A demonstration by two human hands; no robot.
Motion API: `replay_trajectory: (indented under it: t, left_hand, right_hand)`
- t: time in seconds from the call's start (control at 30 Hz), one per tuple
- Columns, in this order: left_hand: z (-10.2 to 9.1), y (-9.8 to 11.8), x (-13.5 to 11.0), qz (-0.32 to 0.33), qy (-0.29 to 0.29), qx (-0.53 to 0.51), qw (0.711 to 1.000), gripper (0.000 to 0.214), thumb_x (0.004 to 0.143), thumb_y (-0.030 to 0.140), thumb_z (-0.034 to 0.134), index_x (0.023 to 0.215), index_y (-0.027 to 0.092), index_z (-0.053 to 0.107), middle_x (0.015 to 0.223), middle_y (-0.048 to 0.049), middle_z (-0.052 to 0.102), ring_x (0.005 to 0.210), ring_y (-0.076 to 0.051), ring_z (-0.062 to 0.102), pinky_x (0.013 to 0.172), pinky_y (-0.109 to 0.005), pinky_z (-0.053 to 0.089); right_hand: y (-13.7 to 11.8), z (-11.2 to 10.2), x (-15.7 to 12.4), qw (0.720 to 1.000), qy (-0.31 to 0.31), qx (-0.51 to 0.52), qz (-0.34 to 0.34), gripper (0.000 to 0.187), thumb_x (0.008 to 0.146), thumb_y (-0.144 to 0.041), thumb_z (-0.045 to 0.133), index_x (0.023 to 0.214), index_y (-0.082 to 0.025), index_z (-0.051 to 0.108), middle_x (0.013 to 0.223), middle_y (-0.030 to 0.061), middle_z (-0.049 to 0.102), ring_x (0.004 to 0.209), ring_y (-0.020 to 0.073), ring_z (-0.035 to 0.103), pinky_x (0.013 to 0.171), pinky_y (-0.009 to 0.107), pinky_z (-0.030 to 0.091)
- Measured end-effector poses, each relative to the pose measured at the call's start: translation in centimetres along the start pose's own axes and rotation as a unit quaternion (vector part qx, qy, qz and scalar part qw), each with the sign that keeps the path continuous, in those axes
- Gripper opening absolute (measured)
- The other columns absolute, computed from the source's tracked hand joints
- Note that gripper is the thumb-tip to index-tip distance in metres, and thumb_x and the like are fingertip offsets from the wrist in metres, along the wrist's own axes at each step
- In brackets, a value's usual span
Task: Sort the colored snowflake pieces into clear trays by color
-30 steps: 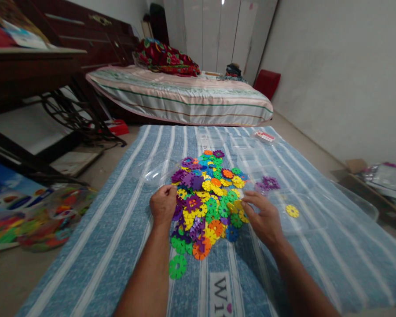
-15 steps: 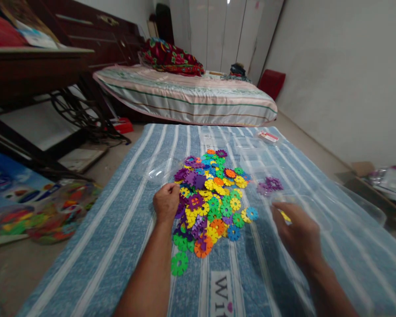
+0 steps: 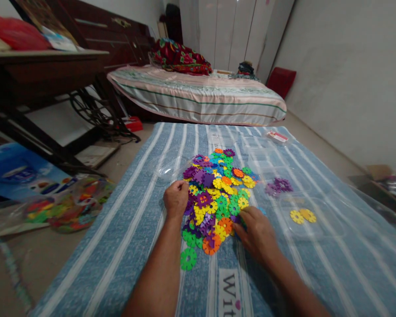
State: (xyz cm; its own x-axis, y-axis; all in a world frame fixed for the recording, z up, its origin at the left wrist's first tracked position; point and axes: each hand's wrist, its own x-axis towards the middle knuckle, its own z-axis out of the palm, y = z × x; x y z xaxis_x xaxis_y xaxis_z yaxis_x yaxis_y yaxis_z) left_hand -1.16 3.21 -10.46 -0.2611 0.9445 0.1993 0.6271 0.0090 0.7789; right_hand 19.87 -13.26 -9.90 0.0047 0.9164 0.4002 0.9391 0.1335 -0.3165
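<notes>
A pile of colourful plastic snowflake discs (image 3: 222,200), in yellow, green, purple, orange and blue, lies on the striped cloth. At its left edge my left hand (image 3: 176,200) rests with the fingers curled closed; whatever may be inside them is hidden. My right hand (image 3: 257,229) is at the right edge of the pile, thumb and fingers slightly apart over the discs there. Two yellow discs (image 3: 297,216) lie in a clear plastic tray (image 3: 326,231) to the right. Beyond it, several purple discs (image 3: 279,186) sit in another clear container.
A clear round lid or dish (image 3: 171,169) lies left of the pile. Farther back on the blue striped cloth (image 3: 132,198) is a small red and white box (image 3: 277,136). A bed (image 3: 198,97) stands behind, and bagged discs (image 3: 82,207) lie on the floor at left.
My right hand has moved left from over the clear tray to the pile, uncovering the yellow discs in the tray. My left hand stays by the pile. The view has shifted slightly.
</notes>
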Motion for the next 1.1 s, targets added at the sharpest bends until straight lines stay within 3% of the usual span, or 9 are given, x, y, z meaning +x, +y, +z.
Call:
replay_trajectory:
  t: [0.27,0.43,0.67,0.93,1.1]
  left_hand:
    - [0.1,-0.1,0.1,-0.014,-0.007,-0.005,1.0,0.029,0.077,0.039,0.051,0.082,0.021,0.074,0.078,-0.0031,0.074,0.075,-0.019,0.066,0.064,-0.025,0.046]
    - [0.1,-0.1,0.1,-0.018,-0.006,-0.005,1.0,0.028,0.076,0.038,0.051,0.081,0.021,0.074,0.078,-0.0029,0.074,0.074,-0.019,0.066,0.066,-0.025,0.046]
    - [0.0,0.2,0.0,-0.016,-0.007,0.002,1.0,0.028,0.076,0.039,0.051,0.081,0.022,0.073,0.078,-0.0024,0.074,0.074,-0.019,0.066,0.067,-0.026,0.046]
    - [0.0,0.1,0.2,-0.022,-0.008,0.004,1.0,0.029,0.076,0.039,0.051,0.08,0.022,0.073,0.076,-0.0028,0.074,0.073,-0.019,0.066,0.065,-0.025,0.045]
    - [0.1,-0.1,0.2,-0.015,-0.004,0.004,1.0,0.029,0.076,0.039,0.051,0.08,0.022,0.074,0.076,-0.003,0.074,0.073,-0.019,0.066,0.064,-0.025,0.045]
  right_hand:
    - [0.1,1.0,0.4,0.999,0.027,-0.04,-0.015,0.014,0.09,-0.026,0.055,0.078,-0.021,0.061,0.081,0.0067,0.062,0.081,0.022,0.054,0.075,0.035,0.041]
    - [0.0,1.1,0.4,0.995,0.075,-0.025,-0.056,0.026,0.092,-0.014,0.048,0.071,-0.021,0.06,0.076,0.0059,0.061,0.082,0.0211,0.054,0.077,0.034,0.04]
    - [0.1,1.3,0.4,0.997,0.057,-0.044,-0.019,0.014,0.09,-0.029,0.058,0.08,-0.02,0.062,0.082,0.0071,0.062,0.085,0.0235,0.055,0.077,0.036,0.039]
    - [0.0,1.9,0.9,0.992,0.101,-0.047,-0.052,0.021,0.093,-0.015,0.047,0.08,-0.021,0.062,0.075,0.004,0.063,0.076,0.0195,0.054,0.081,0.036,0.04]
    - [0.3,1.5,0.9,0.987,0.149,-0.012,-0.065,0.023,0.094,-0.011,0.043,0.097,-0.02,0.064,0.076,0.0031,0.067,0.075,0.0172,0.06,0.092,0.038,0.043]
